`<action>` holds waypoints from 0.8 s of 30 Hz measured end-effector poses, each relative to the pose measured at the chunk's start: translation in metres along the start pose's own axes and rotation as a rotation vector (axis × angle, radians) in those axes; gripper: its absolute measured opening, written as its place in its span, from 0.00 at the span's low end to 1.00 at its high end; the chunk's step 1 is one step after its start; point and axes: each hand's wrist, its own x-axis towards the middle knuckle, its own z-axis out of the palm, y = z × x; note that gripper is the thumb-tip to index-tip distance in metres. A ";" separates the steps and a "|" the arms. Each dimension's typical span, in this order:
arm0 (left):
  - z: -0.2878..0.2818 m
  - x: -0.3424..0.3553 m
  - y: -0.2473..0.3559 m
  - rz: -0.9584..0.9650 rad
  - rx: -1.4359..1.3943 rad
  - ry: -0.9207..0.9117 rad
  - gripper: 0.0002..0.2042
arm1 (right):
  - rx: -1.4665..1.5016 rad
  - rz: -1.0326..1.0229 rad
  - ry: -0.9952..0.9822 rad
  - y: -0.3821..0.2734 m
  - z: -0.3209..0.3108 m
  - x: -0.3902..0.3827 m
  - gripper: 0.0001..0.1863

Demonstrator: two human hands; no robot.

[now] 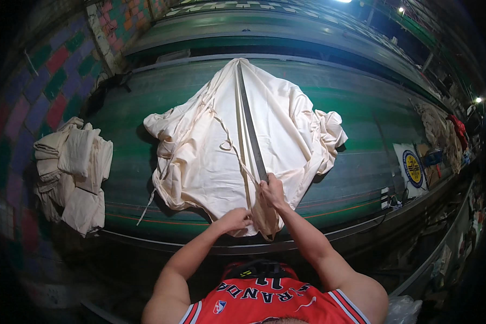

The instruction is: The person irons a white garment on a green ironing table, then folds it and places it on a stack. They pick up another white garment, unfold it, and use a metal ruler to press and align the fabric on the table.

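Note:
A large cream cloth [210, 162] lies spread and rumpled on a long green table [129, 113], narrowing to a point at the far edge. Down its middle runs a long, flat, dark grey strip [248, 116], wider toward me. My right hand [272, 191] is closed round the strip's near end, over the cloth. To its left, at the cloth's near edge, my left hand [236, 220] has its fingers curled in, pinching the fabric; the fingertips are partly hidden. A thin cream cord [227, 135] loops loosely over the cloth's left half.
A stack of folded cream cloth [75, 173] sits at the table's left end. On the right lie a white piece with a round blue and yellow emblem [412, 166], a small white device with wires [385, 197] and a brownish cloth heap [437, 129]. More long tables extend beyond.

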 end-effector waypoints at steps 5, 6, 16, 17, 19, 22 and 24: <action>0.021 -0.008 0.012 0.045 0.054 -0.130 0.16 | -0.053 -0.103 0.053 -0.007 0.009 0.027 0.10; 0.021 -0.009 0.012 0.058 0.057 -0.123 0.17 | -0.028 -0.003 0.006 -0.009 0.010 0.034 0.09; 0.027 -0.018 0.014 0.104 0.071 -0.153 0.08 | 0.150 0.153 -0.059 -0.053 -0.001 0.092 0.09; 0.029 -0.018 0.015 0.094 0.096 -0.155 0.07 | 0.183 0.155 -0.067 -0.057 -0.003 0.094 0.09; 0.033 -0.019 0.014 0.096 0.122 -0.139 0.07 | 0.248 0.229 -0.070 -0.062 -0.006 0.097 0.08; 0.039 -0.016 0.013 0.115 0.145 -0.123 0.07 | 0.464 0.284 -0.084 -0.064 -0.014 0.108 0.07; 0.041 -0.013 0.011 0.110 0.188 -0.156 0.08 | 0.684 0.333 -0.144 -0.061 -0.022 0.118 0.06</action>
